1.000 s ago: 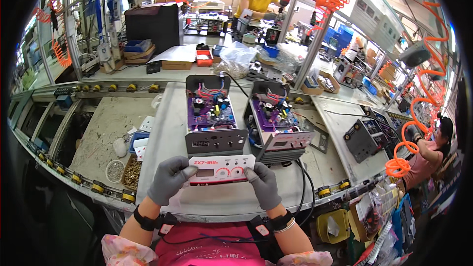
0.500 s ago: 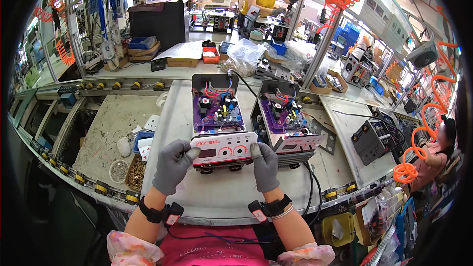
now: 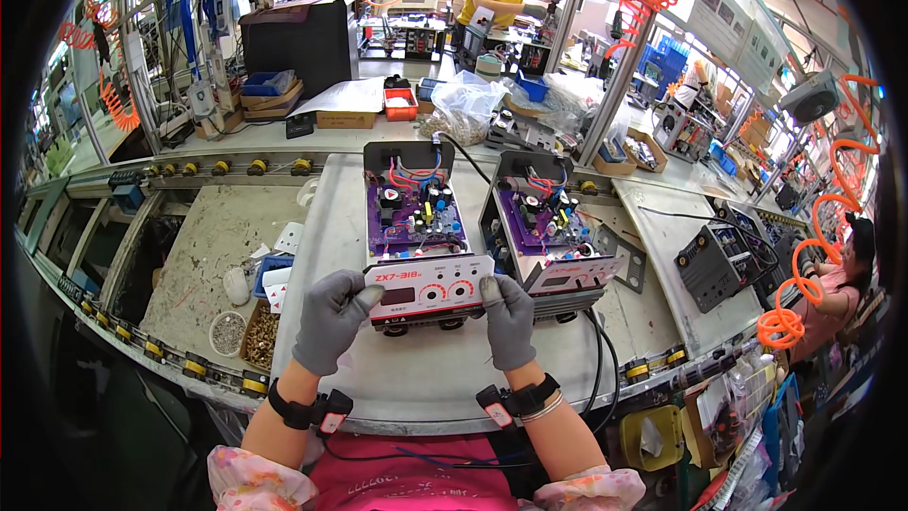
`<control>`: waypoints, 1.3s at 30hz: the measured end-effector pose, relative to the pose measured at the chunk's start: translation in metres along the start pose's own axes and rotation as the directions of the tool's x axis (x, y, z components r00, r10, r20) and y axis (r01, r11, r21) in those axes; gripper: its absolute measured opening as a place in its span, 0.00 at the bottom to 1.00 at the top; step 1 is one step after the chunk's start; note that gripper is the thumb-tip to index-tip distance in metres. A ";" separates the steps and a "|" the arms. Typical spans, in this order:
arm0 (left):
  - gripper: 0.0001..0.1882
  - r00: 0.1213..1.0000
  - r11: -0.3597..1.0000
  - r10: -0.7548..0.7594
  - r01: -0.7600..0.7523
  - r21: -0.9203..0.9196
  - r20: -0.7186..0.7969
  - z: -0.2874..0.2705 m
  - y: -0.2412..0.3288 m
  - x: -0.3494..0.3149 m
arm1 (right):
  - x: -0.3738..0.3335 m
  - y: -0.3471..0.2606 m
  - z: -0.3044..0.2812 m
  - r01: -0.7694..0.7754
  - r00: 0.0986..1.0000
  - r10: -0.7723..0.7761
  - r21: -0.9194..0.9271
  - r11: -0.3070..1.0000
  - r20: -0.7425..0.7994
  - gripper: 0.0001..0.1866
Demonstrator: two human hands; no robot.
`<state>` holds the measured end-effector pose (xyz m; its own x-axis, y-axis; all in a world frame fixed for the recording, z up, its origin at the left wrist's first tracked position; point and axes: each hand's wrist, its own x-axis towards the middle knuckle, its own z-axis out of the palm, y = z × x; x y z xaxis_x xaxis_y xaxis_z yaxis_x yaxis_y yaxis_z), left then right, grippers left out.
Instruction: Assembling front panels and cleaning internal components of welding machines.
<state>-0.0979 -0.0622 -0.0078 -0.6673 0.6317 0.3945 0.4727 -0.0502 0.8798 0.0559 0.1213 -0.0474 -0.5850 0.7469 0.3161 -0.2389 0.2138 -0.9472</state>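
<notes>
Both my hands wear grey gloves. My left hand [image 3: 331,324] pinches the left end of a white front panel [image 3: 416,295], thumb on its face. The panel's right end is pinched by my right hand [image 3: 509,322] in the same way. The panel carries a dark display window and two dials with red markings, and it stands at the near end of an open machine. Behind it lies that machine's purple circuit board [image 3: 416,218], with red and blue wires at the far end. Just right of it is a second open machine [image 3: 541,218] with its own panel, which neither hand touches.
A grey work board [image 3: 378,383] lies beneath both machines, black cables trailing at right. To the left are a bin of brass-coloured small parts [image 3: 260,336] and a white bowl [image 3: 227,332]. Dark machines [image 3: 714,270] sit right. One person works across the bench, another at far right.
Both hands keep their pinch on the panel, with no clear movement. The background has shifted slightly in the view.
</notes>
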 end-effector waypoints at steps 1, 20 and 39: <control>0.11 1.000 1.000 -0.001 0.001 -0.011 -0.003 0.000 0.000 0.000 | 0.001 0.001 0.000 0.002 1.000 -0.002 -0.025 1.000 -0.008 0.15; 0.09 0.998 0.995 -0.035 0.039 -0.090 0.049 -0.004 0.010 0.003 | 0.000 -0.006 0.004 0.004 1.000 -0.005 -0.061 0.998 -0.011 0.15; 0.09 0.998 0.999 0.044 -0.043 -0.021 0.042 -0.014 -0.049 0.024 | 0.010 0.006 0.013 0.119 0.988 -0.127 -0.087 0.989 -0.087 0.14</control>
<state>-0.1449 -0.0549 -0.0375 -0.6211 0.6610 0.4210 0.4884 -0.0937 0.8676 0.0386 0.1216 -0.0488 -0.4805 0.7657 0.4277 -0.2381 0.3554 -0.9039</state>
